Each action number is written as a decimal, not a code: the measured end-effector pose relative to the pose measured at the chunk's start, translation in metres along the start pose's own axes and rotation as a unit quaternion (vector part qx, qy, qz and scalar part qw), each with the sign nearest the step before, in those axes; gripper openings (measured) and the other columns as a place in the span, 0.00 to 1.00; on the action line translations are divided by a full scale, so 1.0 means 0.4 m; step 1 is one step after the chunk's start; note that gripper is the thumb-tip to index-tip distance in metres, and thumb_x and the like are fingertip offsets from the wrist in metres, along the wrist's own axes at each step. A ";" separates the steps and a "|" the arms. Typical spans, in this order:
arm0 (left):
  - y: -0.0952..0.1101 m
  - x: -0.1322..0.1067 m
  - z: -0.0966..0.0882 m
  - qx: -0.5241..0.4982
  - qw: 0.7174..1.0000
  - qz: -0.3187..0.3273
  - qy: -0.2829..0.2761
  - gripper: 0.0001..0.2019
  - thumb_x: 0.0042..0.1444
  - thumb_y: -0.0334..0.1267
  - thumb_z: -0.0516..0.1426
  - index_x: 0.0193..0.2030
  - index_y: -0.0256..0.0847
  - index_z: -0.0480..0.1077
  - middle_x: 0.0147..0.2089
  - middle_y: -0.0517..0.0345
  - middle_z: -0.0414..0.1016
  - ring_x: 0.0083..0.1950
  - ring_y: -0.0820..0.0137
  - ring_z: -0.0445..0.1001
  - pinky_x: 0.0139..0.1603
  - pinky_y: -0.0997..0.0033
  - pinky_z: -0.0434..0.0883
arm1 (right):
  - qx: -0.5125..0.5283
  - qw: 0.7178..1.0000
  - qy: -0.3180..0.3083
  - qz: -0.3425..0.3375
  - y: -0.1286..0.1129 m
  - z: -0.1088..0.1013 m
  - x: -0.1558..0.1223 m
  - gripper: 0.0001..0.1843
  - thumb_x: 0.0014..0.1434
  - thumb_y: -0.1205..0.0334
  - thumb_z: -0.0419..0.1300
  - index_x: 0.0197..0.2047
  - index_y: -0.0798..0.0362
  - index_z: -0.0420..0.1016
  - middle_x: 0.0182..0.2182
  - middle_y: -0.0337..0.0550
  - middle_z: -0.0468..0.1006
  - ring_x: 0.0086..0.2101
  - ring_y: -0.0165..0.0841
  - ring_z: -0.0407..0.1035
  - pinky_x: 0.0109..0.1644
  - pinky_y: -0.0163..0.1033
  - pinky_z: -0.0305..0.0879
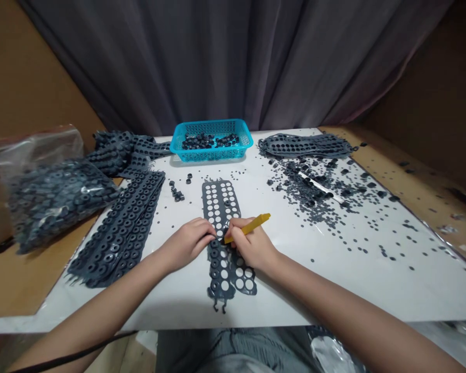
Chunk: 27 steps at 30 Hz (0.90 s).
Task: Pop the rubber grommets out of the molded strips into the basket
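A dark rubber sheet with rows of round holes lies in front of me, and several thick rings are still joined along its near left edge. My left hand pinches the sheet's left edge near its middle. In my right hand is a slim yellow tool, gripped like a pen, its lower end against the sheet close to my left fingertips. What its tip looks like is hidden. Under the right hand lies a second perforated piece, partly covered.
A blue basket with small black parts stands at the back. To the left are stacked ring sheets and a clear bag of rings. Small discs, a white stick and punched sheets lie at right.
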<state>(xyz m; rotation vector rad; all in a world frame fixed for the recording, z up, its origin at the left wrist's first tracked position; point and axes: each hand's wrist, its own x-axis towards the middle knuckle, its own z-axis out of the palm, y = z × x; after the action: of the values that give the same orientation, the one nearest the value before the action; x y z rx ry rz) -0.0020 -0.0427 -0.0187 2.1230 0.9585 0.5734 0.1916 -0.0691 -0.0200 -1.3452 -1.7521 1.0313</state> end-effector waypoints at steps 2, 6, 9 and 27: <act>0.001 0.003 -0.015 -0.068 0.994 -0.064 0.064 0.05 0.56 0.36 0.56 0.33 0.41 0.74 0.32 0.55 0.72 0.34 0.67 0.68 0.36 0.72 0.63 | 0.015 1.000 0.002 0.011 0.001 0.000 0.001 0.13 0.54 0.68 0.46 0.20 0.52 0.63 0.18 0.37 0.65 0.24 0.31 0.62 0.29 0.35 0.54; -0.007 0.007 -0.048 -0.199 0.941 -0.185 0.202 0.09 0.50 0.42 0.62 0.30 0.39 0.73 0.28 0.58 0.71 0.29 0.72 0.65 0.28 0.76 0.61 | 0.053 0.998 -0.006 0.028 0.004 0.000 0.003 0.13 0.54 0.67 0.47 0.21 0.53 0.65 0.20 0.37 0.68 0.24 0.30 0.64 0.29 0.35 0.57; -0.009 0.010 -0.055 -0.324 0.905 -0.226 0.158 0.14 0.48 0.44 0.64 0.39 0.38 0.75 0.28 0.58 0.71 0.27 0.75 0.65 0.27 0.79 0.60 | 0.094 0.994 -0.023 0.046 0.005 -0.002 0.006 0.12 0.54 0.66 0.47 0.23 0.53 0.68 0.20 0.37 0.69 0.24 0.30 0.65 0.28 0.34 0.58; -0.025 0.010 -0.049 -0.623 0.735 -0.259 0.063 0.12 0.57 0.41 0.59 0.34 0.30 0.73 0.24 0.57 0.67 0.19 0.84 0.57 0.19 0.85 0.56 | 0.211 0.975 -0.013 0.074 -0.001 -0.025 0.019 0.11 0.55 0.63 0.49 0.27 0.53 0.71 0.21 0.41 0.71 0.24 0.30 0.65 0.29 0.36 0.61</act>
<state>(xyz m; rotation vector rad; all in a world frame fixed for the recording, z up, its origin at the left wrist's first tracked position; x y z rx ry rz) -0.0164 -0.0267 -0.0135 0.5745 0.7920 0.7546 0.1984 -0.0598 -0.0149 -1.2024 -1.3625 1.4148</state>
